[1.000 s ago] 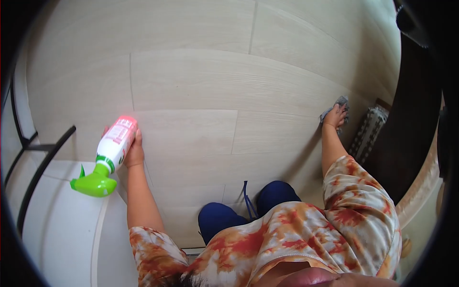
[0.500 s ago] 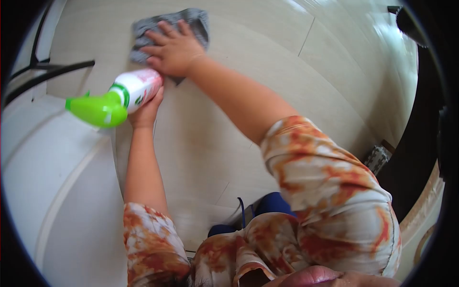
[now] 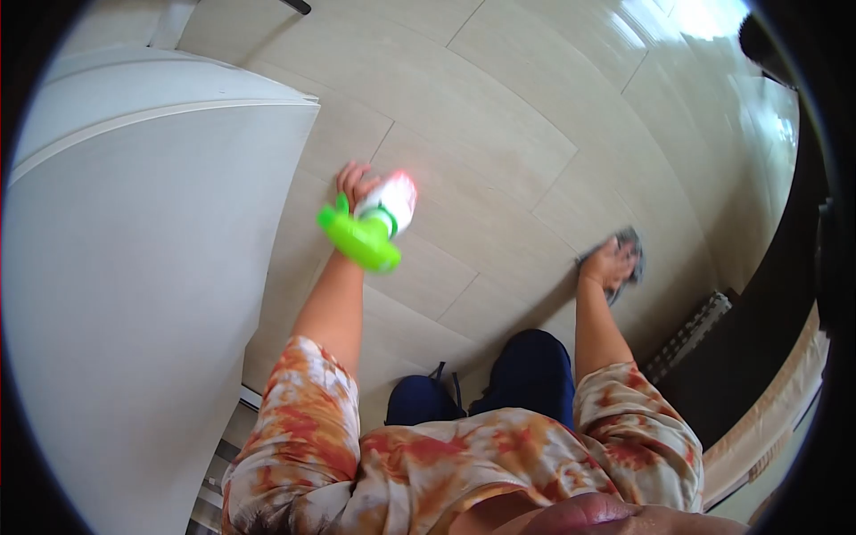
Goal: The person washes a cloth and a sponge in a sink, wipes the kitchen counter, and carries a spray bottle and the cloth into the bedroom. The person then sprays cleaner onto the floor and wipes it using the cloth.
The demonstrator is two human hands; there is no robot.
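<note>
A white and pink spray bottle [image 3: 389, 207] with a bright green nozzle head stands out at the centre left, over the floor. My left hand [image 3: 355, 185] is closed around its far side, partly hidden behind the bottle. A grey cloth [image 3: 629, 259] lies against the floor on the right. On top of it my right hand [image 3: 610, 263] holds the cloth, its fingers a little blurred.
Beige tiled floor [image 3: 464, 169] spreads under both hands. A large white cabinet [image 3: 152, 267] fills the left side. Dark furniture [image 3: 740, 357] curves along the right, beside a patterned grey-white object [image 3: 691, 334]. A black bar end [image 3: 297, 6] shows at the top.
Since half a second ago my right hand has swept the cloth from the upper left to the right. The view has shifted, and the white cabinet now takes up more of the left side.
</note>
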